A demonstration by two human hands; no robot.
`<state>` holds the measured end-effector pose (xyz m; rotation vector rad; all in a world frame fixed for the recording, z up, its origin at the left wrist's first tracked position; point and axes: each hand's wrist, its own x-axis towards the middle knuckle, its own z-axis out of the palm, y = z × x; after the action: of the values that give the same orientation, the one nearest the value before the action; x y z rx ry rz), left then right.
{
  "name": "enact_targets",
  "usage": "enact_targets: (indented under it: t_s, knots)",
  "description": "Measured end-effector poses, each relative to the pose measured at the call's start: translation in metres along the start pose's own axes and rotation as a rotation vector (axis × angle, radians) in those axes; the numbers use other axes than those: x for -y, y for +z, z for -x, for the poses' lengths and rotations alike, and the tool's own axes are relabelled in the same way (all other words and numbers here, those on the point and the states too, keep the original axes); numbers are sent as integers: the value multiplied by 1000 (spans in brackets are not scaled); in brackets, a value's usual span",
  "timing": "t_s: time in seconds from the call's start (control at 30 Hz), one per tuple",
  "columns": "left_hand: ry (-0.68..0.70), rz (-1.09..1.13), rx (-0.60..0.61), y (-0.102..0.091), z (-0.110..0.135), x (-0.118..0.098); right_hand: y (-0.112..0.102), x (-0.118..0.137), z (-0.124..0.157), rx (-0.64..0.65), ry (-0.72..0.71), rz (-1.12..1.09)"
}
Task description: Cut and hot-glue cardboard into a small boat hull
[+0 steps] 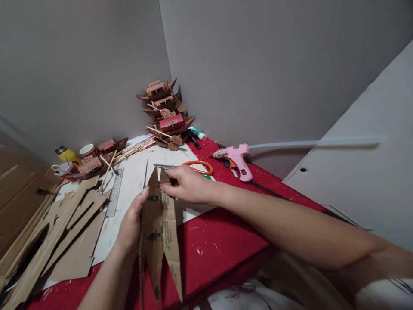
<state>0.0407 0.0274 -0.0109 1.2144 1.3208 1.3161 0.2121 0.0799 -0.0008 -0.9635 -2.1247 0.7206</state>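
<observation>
Both Hands on a Pointed Piece of Cardboard

The left hand (134, 221) holds the long brown corrugated cardboard piece with pointed ends and green print (152, 237) by its left side, thumb near the upper part. The right hand (190, 184) has its fingers closed on the upper end of the same piece, pinching near the tip of the right-hand panel. The piece stands upright in front of the person, above the near part of the counter covered in red cloth (222, 247), its lower end split into separate points (dark green print marks one of them).

Just beyond the right hand lie scissors with orange handles (211, 166), partly hidden by it. Farther right, a pink glue gun (237, 158) lies on the red cloth, a long translucent stick (290, 143) running from its rear. To the left, flat brown cardboard scraps (80, 245) overlap beside a clear ruler (114, 196), which lies on a white sheet (134, 181). At the back, brown model boats (171, 125) are stacked against the wall corner, near a bundle of thin wooden sticks (137, 147). A yellow bottle with a black lid (71, 156) stands at the far left.
</observation>
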Motion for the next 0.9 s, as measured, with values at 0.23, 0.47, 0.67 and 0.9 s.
enact_targets:
  t_s: [0.23,0.47,0.67,0.9]
  knots:
    - [-82,266,-16,4,-1,-9,1,4,8,-381,-282,179]
    - [-28,109,-49,-1,0,6,13,10,15,-196,-399,657]
    - [-11,55,-29,-1,3,13,14,8,13,-191,-364,721]
    - [-71,226,-12,8,4,4,14,2,9,-278,-388,615]
